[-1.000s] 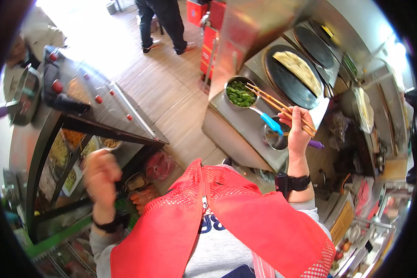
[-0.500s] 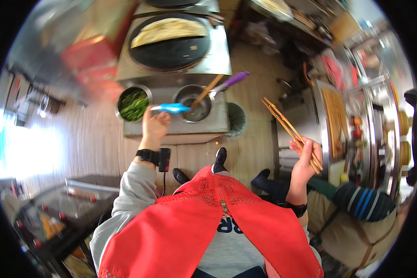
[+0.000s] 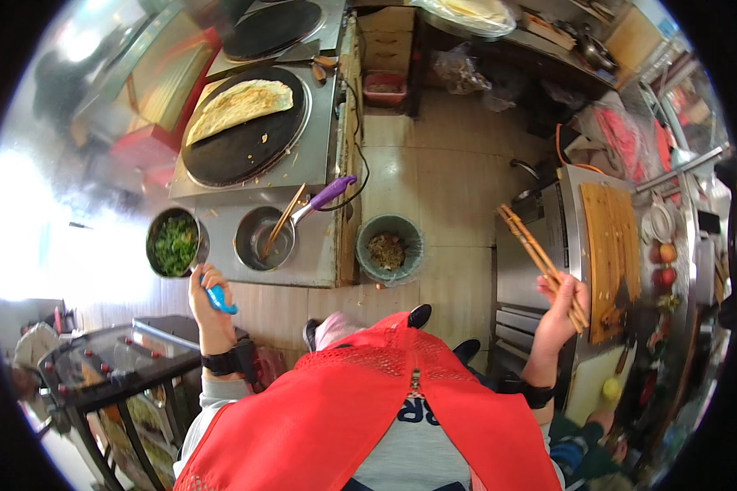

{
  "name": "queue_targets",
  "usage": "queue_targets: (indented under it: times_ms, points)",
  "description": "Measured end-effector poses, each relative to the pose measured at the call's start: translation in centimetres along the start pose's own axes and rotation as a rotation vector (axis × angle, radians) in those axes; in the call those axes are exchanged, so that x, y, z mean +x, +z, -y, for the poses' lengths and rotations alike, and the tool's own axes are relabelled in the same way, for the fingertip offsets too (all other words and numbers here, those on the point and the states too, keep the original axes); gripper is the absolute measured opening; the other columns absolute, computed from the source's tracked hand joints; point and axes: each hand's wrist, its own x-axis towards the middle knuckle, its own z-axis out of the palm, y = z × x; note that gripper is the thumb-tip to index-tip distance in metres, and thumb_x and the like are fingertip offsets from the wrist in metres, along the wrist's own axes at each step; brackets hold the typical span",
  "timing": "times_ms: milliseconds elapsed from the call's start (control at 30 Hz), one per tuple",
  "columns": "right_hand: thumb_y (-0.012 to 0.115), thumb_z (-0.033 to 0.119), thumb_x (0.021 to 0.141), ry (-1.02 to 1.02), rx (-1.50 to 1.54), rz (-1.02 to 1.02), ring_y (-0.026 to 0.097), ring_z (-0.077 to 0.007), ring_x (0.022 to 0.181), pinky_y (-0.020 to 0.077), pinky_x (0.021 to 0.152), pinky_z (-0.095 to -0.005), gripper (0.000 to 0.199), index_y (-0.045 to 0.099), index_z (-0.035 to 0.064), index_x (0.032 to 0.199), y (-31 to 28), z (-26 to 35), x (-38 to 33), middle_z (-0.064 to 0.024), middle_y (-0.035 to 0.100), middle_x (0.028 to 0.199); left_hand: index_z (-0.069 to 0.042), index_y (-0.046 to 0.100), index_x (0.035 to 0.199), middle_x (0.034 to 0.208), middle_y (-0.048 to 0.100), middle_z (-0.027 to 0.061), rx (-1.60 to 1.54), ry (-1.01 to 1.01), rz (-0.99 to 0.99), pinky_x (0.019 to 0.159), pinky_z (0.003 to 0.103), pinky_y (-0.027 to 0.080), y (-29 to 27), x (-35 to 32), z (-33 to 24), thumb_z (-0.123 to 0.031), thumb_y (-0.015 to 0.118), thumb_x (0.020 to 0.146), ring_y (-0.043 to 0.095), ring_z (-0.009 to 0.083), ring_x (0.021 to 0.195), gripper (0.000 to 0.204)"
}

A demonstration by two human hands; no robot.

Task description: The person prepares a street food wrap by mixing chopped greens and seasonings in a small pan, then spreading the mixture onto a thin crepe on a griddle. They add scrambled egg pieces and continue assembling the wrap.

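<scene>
My left hand (image 3: 210,304) grips the blue handle (image 3: 219,299) of a small steel pot of chopped greens (image 3: 174,243) at the near left corner of the steel counter (image 3: 319,254). My right hand (image 3: 562,305) holds a pair of long wooden chopsticks (image 3: 538,254), raised over the floor to the right of the counter, near a wooden cutting board (image 3: 610,245). Next to the greens stands a second pot with a purple handle (image 3: 265,237) and a wooden stick in it. A folded crepe (image 3: 239,106) lies on the round black griddle (image 3: 246,131).
A round bin with scraps (image 3: 389,248) stands on the floor beside the counter. A second griddle (image 3: 273,29) sits farther back. A glass display case (image 3: 115,368) is at lower left, shelves with fruit and tools (image 3: 667,254) at right. I wear a red mesh apron (image 3: 368,409).
The view has swung round. My left hand has slid down to the end of the blue handle; my right hand with the chopsticks has stayed raised at the right.
</scene>
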Motion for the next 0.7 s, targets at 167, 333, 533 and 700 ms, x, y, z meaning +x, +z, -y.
queue_targets:
  times_ms: [167,333,533,700]
  points:
    - [0.045,0.017,0.102,-0.069,0.043,0.068,0.069,-0.0246,0.078,0.0579,0.068,-0.0316,0.026,0.057,-0.0065,0.101,-2.0,-0.3,7.6,-0.0182,0.066,0.095,-0.008,0.042,0.094,0.084,0.045,0.0032,0.351,0.078,0.022,0.047,0.020,0.034,8.0,-1.9,11.2,-0.010,0.051,0.098,0.040,0.0064,0.058,0.010]
    - [0.043,0.016,0.102,-0.112,0.074,0.160,0.069,-0.0251,0.080,0.0580,0.068,-0.0315,0.026,0.056,-0.0066,0.103,-1.6,-0.2,12.2,-0.0191,0.065,0.097,-0.010,0.048,0.108,0.085,0.046,0.0033,0.585,-0.218,0.155,0.045,0.018,0.034,15.9,0.3,23.6,-0.007,0.048,0.098,0.040,0.0047,0.058,0.010]
    - [0.048,0.006,0.098,-0.181,-0.027,0.124,0.068,-0.0223,0.078,0.0580,0.068,-0.0310,0.014,0.053,-0.0051,0.104,-2.9,-0.7,20.6,-0.0178,0.064,0.097,-0.012,0.045,0.111,0.085,0.047,0.0013,0.749,-0.856,0.183,0.041,0.017,0.031,20.0,6.0,41.1,0.000,0.051,0.091,0.039,0.0029,0.056,0.024]
    - [0.052,0.001,0.095,-0.293,-0.152,0.091,0.068,-0.0192,0.077,0.0571,0.069,-0.0292,0.009,0.055,-0.0037,0.103,-0.5,-4.3,32.6,-0.0161,0.067,0.095,-0.009,0.043,0.118,0.086,0.045,0.0041,0.684,-1.364,0.151,0.039,0.017,0.032,21.7,16.4,55.9,0.001,0.046,0.094,0.037,0.0043,0.054,0.027]
